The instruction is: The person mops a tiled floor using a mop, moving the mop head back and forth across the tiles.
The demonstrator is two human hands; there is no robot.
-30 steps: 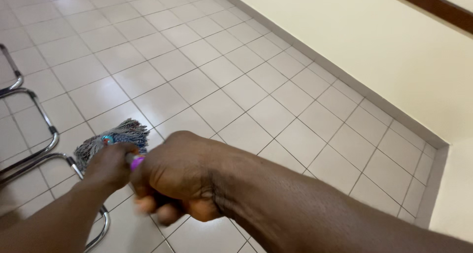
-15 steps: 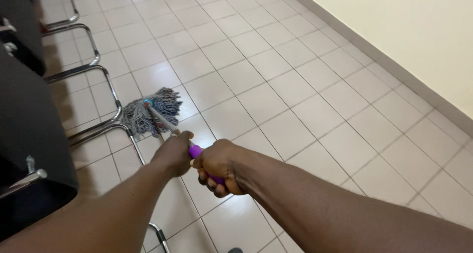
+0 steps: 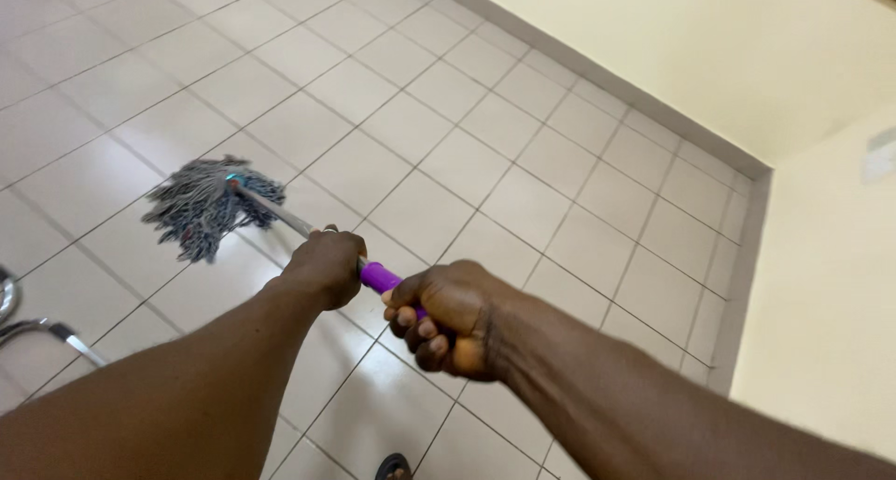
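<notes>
Both my hands grip a mop handle [image 3: 378,276], metal with a purple grip. My left hand [image 3: 325,265] is closed around the handle further down, toward the head. My right hand [image 3: 448,317] is closed on the purple end, closer to me. The grey and blue string mop head [image 3: 201,207] lies spread on the white tiled floor [image 3: 439,162], ahead and to the left of my hands.
A cream wall with a grey skirting [image 3: 607,74] runs along the right and turns a corner at the far right. A chrome chair leg [image 3: 42,329] shows at the left edge. A dark shoe tip [image 3: 394,466] pokes in at the bottom.
The view has swung right, so the row of chairs has left the frame. The mop head now lies on open tiles, away from the chair legs. Both hands keep their hold.
</notes>
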